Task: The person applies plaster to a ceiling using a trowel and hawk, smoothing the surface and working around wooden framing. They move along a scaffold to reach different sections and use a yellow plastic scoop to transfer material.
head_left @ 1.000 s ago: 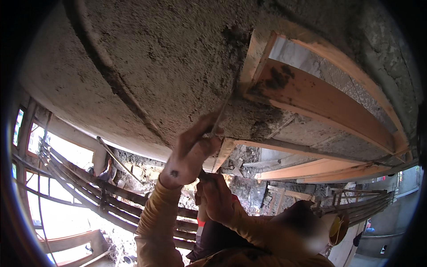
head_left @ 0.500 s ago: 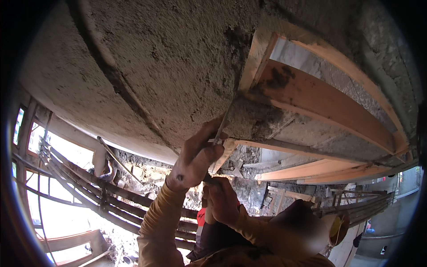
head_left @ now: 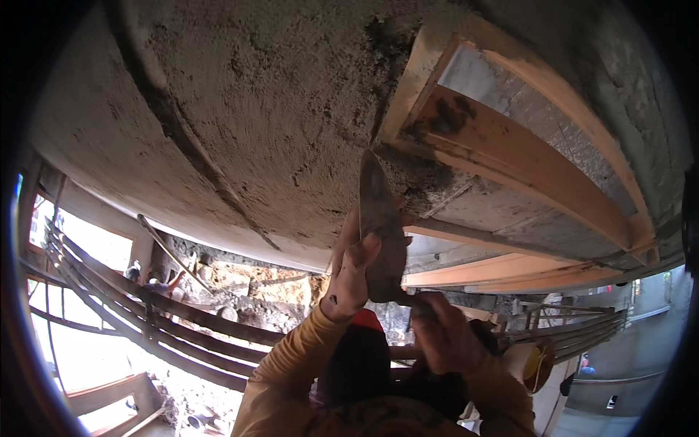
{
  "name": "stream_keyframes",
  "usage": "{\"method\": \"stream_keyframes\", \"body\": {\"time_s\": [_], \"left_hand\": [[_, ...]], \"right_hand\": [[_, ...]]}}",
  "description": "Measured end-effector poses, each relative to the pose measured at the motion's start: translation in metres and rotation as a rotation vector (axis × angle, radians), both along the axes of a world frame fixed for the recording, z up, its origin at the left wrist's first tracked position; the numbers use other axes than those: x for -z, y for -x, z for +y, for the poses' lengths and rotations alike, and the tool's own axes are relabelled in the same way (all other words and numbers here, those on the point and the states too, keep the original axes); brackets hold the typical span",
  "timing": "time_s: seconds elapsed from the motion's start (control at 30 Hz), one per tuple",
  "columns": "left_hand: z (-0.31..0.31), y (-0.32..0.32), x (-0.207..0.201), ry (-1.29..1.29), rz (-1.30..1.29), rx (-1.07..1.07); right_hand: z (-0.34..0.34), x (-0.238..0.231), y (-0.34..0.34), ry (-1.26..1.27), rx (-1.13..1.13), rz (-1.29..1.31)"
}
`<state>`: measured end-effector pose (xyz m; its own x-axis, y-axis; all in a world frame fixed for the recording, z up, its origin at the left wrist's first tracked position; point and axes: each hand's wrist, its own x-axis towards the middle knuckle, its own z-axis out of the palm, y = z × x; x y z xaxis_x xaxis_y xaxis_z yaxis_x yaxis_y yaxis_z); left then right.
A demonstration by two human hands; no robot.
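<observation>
A pointed mason's trowel [head_left: 382, 240], smeared with grey mortar, stands with its flat blade toward the view and its tip up against the rough wall. Its handle is in the grip of my right hand [head_left: 445, 336]. My left hand [head_left: 353, 273] pinches the blade, thumb on the near face and fingertips showing past the far edge. Just beyond the tip is the corner of a wooden window frame [head_left: 404, 120], with dark, uneven mortar [head_left: 415, 175] below it. The rough plastered wall [head_left: 269, 109] spreads to the left, crossed by a long groove [head_left: 182, 138].
Wooden crossbars [head_left: 524, 156] span the window opening at right. Long poles [head_left: 204, 331] run behind at lower left, with rubble [head_left: 196, 408] below. A bucket-like container [head_left: 535, 364] with yellow inside is at lower right. Another person [head_left: 166, 284] is partly visible far left.
The trowel has turned from edge-on to showing its broad face. My right hand has moved right with the handle, and my left hand has shifted right and slightly down along with the blade.
</observation>
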<state>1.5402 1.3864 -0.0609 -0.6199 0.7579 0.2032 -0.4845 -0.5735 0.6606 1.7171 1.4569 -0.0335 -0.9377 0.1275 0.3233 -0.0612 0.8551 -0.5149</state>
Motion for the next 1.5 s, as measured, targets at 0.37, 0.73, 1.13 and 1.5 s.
{"method": "stream_keyframes", "body": {"time_s": [0.37, 0.73, 1.13, 1.5], "left_hand": [[0.024, -0.01, -0.012, -0.236, -0.22, 0.07], [0.042, -0.053, -0.009, -0.222, -0.203, 0.056], [0.035, -0.014, -0.018, -0.212, -0.166, -0.058], [0.047, -0.053, -0.003, -0.246, -0.067, 0.039]], "right_hand": [[0.003, -0.09, 0.005, 0.317, 0.236, -0.398], [0.001, -0.093, -0.036, 0.115, 0.353, -0.43], [0.01, -0.099, 0.002, 0.304, 0.274, -0.439], [0.003, -0.099, -0.034, 0.279, 0.414, -0.426]]}}
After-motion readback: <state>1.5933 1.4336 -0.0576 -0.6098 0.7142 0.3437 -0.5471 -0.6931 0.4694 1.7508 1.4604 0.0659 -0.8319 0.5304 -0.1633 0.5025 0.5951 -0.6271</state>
